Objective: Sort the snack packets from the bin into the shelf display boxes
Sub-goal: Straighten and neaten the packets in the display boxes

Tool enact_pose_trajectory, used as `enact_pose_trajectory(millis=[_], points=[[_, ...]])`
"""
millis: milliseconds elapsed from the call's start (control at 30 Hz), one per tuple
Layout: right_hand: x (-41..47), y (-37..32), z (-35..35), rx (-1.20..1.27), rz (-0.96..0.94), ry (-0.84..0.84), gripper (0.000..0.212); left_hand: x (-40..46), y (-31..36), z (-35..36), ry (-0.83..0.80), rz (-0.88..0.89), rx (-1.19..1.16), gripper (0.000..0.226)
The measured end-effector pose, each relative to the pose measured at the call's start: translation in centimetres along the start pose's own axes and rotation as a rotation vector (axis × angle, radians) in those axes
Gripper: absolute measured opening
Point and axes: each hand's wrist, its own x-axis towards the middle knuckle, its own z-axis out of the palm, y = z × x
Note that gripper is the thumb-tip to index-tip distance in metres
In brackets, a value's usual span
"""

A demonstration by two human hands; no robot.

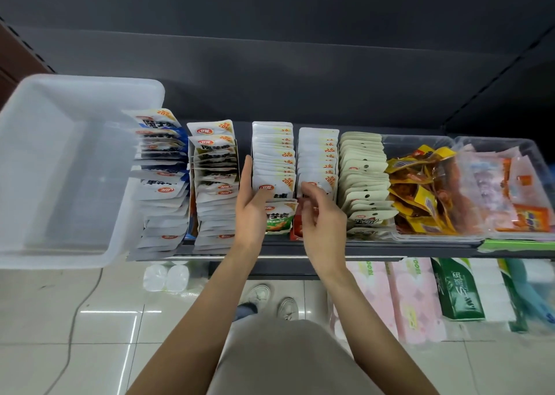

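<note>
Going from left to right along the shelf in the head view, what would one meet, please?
White bin → blue-and-white packet row → second white packet row → left hand → right hand → beige packet row → clear tub of yellow packets → clear tub of pink packets.

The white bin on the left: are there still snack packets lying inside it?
No, the white bin shows only its bare translucent floor and walls, with no packets inside.

Dark grey shelf back panel (pixel 300 49); glossy pale floor tiles (pixel 90 349).
</note>
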Motion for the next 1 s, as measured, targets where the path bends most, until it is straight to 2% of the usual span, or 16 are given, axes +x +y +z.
enact_pose_trajectory(millis=[100,267,467,667,733,800,867,933,1000], points=[[0.7,0.7,-0.3,-0.059,-0.039,-0.018,0.025,-0.4,-0.4,-0.3,-0.018,0.030,0.028,0.067],[0.7,0.6,-0.8,-0.063,-0.081,-0.163,0.028,-0.6,-0.3,-0.5,-0.017,0.067,0.044,0.068],[2.7,0.3,-0.4,-0.156,-0.163,-0.158,0.009,-0.8,-0.4,-0.5,-0.033,0.084,0.044,0.066],[4.0,-1.9,-1.0,-0.127,-0.220,0.014,0.007,-0.5,-0.1,-0.3,0.016,0.059,0.069,0.062],[4.7,-2.4,-1.2,-0.150,-0.232,-0.004,0.006,-0.2,-0.1,-0.2,0.031,0.061,0.067,0.055],[5.1,-2.5,-1.0,-0.167,-0.197,-0.059,0.007,0.1,-0.1,0.1,0.056,0.043,0.065,0.049],[4.6,-2.0,-0.7,-0.114,-0.126,-0.040,0.013,0.5,0.2,0.5,0.097,0.025,0.106,0.049],[3.4,-1.8,-0.7,0.023,0.005,0.016,0.025,1.2,0.6,0.9,0.151,0.003,0.117,0.050],[2.1,-1.9,-0.6,0.231,0.149,-0.053,0.037,1.7,0.8,1.2,0.182,-0.002,0.106,0.049]])
